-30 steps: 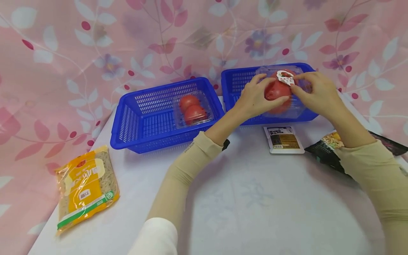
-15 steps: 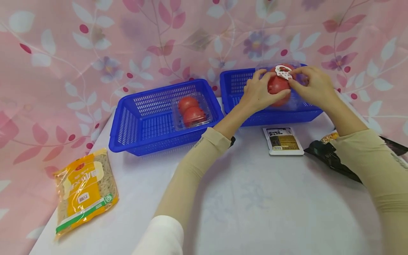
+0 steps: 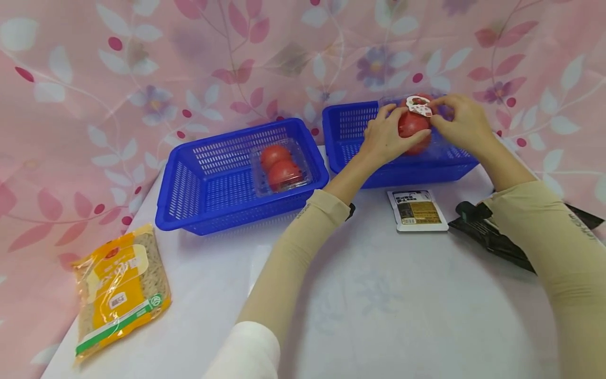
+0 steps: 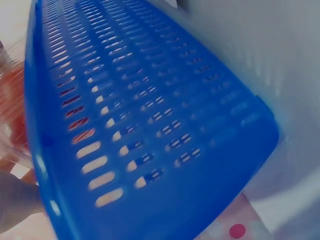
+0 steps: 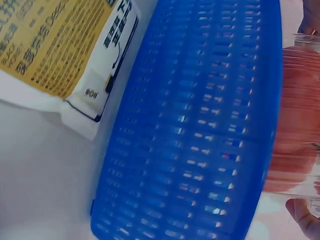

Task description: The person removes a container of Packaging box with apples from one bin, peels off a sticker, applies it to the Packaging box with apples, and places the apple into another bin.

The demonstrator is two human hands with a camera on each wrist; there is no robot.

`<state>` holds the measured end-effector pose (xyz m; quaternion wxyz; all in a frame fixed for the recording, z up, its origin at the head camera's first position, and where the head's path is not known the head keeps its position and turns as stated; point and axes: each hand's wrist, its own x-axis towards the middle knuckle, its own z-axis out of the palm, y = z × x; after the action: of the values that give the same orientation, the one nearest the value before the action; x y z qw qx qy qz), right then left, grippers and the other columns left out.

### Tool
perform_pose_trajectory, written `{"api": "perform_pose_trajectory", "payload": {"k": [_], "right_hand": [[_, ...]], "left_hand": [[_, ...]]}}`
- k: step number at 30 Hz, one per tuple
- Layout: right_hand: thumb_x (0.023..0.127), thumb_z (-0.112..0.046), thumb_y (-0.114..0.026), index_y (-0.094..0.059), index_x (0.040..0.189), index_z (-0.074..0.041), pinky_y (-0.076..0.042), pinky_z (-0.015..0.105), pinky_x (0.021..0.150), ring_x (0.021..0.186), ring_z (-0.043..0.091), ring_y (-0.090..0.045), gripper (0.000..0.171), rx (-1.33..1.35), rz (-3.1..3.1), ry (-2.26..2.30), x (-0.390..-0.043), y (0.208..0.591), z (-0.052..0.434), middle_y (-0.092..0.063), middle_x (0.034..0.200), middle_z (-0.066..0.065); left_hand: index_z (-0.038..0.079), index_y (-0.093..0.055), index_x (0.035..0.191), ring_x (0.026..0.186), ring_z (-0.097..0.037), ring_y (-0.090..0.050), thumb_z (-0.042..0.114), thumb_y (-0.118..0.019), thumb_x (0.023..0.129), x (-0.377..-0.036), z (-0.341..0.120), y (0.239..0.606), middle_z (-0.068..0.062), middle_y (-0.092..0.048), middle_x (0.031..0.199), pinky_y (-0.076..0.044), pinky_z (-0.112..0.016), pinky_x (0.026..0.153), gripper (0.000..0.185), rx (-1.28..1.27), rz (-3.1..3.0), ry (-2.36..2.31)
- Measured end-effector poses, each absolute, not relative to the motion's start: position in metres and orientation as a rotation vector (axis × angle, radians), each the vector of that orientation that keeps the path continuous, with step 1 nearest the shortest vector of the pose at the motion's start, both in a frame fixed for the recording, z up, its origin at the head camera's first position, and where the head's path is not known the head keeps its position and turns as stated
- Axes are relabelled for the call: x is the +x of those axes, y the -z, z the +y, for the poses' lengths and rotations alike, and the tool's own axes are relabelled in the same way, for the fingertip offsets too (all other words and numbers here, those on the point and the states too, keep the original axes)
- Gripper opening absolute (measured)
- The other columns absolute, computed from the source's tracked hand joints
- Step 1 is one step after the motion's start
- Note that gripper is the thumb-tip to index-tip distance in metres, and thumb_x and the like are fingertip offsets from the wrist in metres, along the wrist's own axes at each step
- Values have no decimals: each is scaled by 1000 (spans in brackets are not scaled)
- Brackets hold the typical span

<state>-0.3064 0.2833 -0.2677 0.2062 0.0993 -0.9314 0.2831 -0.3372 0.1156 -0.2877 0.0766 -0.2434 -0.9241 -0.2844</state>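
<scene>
Over the right blue basket [image 3: 402,171], a clear plastic box of tomatoes [image 3: 413,126] is tilted, its front edge behind the basket's front rim. My left hand [image 3: 385,137] grips it from the left, thumb and fingers spread across its top. My right hand [image 3: 461,126] pinches the edge of a white label with red print [image 3: 418,105] on the box, between thumb and forefinger. In the right wrist view, the tomatoes [image 5: 297,120] show through ribbed clear plastic beyond the basket's rim. The left wrist view mostly shows the basket's slotted wall [image 4: 150,115].
A second blue basket [image 3: 246,208] on the left holds another clear box of tomatoes [image 3: 285,173]. A white and brown packet [image 3: 417,211] and a black package [image 3: 492,239] lie in front of the right basket. A yellow bag [image 3: 120,295] lies at the left table edge.
Both hands and the tomato box have moved slightly away and down behind the right basket's front rim. My right fingers stay at the label. The head view has shifted a little.
</scene>
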Motion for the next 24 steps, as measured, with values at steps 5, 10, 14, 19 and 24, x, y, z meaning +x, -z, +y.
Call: {"api": "perform_pose_trajectory", "payload": {"k": [5, 10, 14, 19, 24], "right_hand": [[82, -14, -50, -59, 109, 8, -30, 53, 78, 96, 41, -43, 36, 314, -2605, -741, -311, 278, 288, -53, 109, 31], [85, -18, -49, -55, 114, 9, -28, 58, 86, 106, 45, -40, 39, 278, -2673, -759, -315, 287, 296, -47, 119, 33], [86, -18, -50, -54, 113, 11, -20, 55, 103, 115, 48, -38, 40, 314, -2676, -749, -317, 293, 306, -47, 118, 35], [86, -19, -51, -55, 111, 12, -21, 56, 103, 114, 49, -39, 40, 331, -2686, -710, -317, 300, 313, -47, 116, 36], [90, -24, -48, -50, 119, 9, -20, 62, 99, 119, 50, -32, 44, 233, -2782, -726, -313, 306, 315, -39, 125, 36]], "left_hand": [[26, -42, 136, 117, -15, -41, 66, -53, 77, -340, 120, 300, 4, -29, 143, -35, -29, 94, 72, -737, -2820, 818], [23, -38, 140, 120, -14, -40, 63, -51, 80, -343, 123, 306, 0, -30, 144, -37, -25, 95, 73, -853, -2856, 734], [22, -32, 143, 125, -12, -35, 59, -48, 85, -343, 125, 310, -1, -27, 146, -36, -22, 96, 72, -969, -2887, 676], [20, -29, 145, 129, -13, -31, 57, -45, 87, -345, 128, 314, -2, -24, 148, -34, -24, 99, 70, -1050, -2925, 639], [20, -26, 145, 131, -13, -26, 55, -44, 88, -349, 129, 318, -2, -23, 148, -33, -25, 100, 69, -1120, -2987, 561]]}}
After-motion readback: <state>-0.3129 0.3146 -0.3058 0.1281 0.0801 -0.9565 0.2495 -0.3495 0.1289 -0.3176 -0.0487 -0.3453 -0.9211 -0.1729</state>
